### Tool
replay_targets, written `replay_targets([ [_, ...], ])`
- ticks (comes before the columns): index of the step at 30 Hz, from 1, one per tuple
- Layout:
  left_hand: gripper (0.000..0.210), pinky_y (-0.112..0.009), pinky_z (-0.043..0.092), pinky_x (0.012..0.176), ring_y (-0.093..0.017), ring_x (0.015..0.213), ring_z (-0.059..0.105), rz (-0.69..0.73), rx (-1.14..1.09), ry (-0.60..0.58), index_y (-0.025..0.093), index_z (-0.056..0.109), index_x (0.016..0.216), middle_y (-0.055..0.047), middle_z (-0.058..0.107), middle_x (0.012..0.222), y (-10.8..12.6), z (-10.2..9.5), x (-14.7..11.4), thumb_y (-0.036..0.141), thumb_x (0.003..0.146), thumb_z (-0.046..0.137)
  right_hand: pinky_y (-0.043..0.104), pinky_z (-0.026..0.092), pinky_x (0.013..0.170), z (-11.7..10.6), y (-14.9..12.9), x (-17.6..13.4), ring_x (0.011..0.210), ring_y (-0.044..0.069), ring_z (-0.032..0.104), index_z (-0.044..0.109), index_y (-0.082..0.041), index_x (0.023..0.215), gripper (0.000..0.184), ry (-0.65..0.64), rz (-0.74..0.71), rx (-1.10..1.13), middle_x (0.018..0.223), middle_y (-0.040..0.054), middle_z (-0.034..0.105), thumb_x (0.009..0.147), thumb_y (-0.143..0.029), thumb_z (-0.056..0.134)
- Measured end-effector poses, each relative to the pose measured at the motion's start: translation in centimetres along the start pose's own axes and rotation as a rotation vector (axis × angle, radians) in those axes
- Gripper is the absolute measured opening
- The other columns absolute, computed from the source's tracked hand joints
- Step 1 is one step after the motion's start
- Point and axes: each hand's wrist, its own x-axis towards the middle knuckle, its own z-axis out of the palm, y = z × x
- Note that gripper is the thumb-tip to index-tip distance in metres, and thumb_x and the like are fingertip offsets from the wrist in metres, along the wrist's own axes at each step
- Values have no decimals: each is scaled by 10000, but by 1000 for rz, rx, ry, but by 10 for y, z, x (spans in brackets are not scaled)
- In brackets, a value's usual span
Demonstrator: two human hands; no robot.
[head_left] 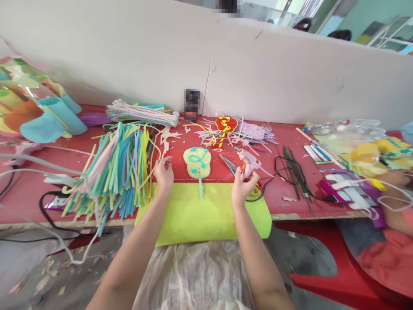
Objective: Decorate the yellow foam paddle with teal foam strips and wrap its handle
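Observation:
On the red table, a pale yellow fuzzy-stem shape (193, 165) with turquoise loops and a turquoise stem (201, 189) lies in front of me, its stem reaching over a lime-green sheet (193, 219). My left hand (164, 174) is to its left, fingers loosely bent and apart, beside a large bundle of pastel pipe cleaners (119, 168). At the right, my right hand (244, 187) has thumb and fingers around a pink glue gun (249, 162). Scissors (228, 163) lie next to it, partly hidden by that hand.
Behind lies a red and yellow pipe-cleaner piece (226, 125) among lilac stems (254, 131). Dark green sticks (292, 172), a black cable (277, 172) and a purple-white power strip (351, 189) are at right. A co-worker's arm (395, 189) shows there. White cables (87, 181) cross the left.

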Motion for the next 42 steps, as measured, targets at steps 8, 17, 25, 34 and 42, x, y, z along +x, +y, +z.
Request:
replay_targets([
  [8, 409, -323, 454, 870, -156, 878, 579, -14, -64, -23, 200, 650, 966, -50, 596, 948, -2, 1, -2, 40, 712, 373, 272, 447, 643, 2, 1, -2, 645, 123, 469, 462, -146, 1041, 486, -59, -20, 2, 789, 16, 492, 747, -516, 573],
  [17, 405, -330, 460, 881, -161, 926, 587, -4, -134, -65, 193, 651, 945, -48, 626, 950, -1, 3, -2, 41, 712, 358, 273, 454, 605, 3, 7, -8, 597, 113, 469, 439, -149, 1085, 525, -117, -77, -6, 811, 29, 503, 721, -492, 600],
  [25, 393, -319, 464, 878, -148, 891, 603, -13, -129, -150, 206, 666, 897, -32, 643, 943, -3, 5, -3, 42, 707, 363, 273, 449, 595, 6, 9, -12, 558, 112, 458, 458, -146, 1079, 523, -168, -107, -22, 734, 1, 484, 705, -474, 622],
  [34, 261, -341, 451, 894, -165, 901, 601, 29, -72, -290, 215, 666, 916, -32, 647, 941, 4, 1, 0, 133, 764, 471, 263, 447, 591, 0, 7, -10, 566, 109, 474, 483, -154, 1042, 484, -309, -61, -45, 759, 6, 526, 702, -465, 632],
  [42, 276, -368, 434, 882, -216, 961, 558, 323, 180, -491, 221, 623, 1016, -58, 594, 998, 39, 3, -15, 315, 757, 619, 308, 473, 665, 4, 9, 12, 702, 166, 554, 496, -169, 1087, 501, -422, -151, -213, 921, 69, 599, 697, -453, 630],
])
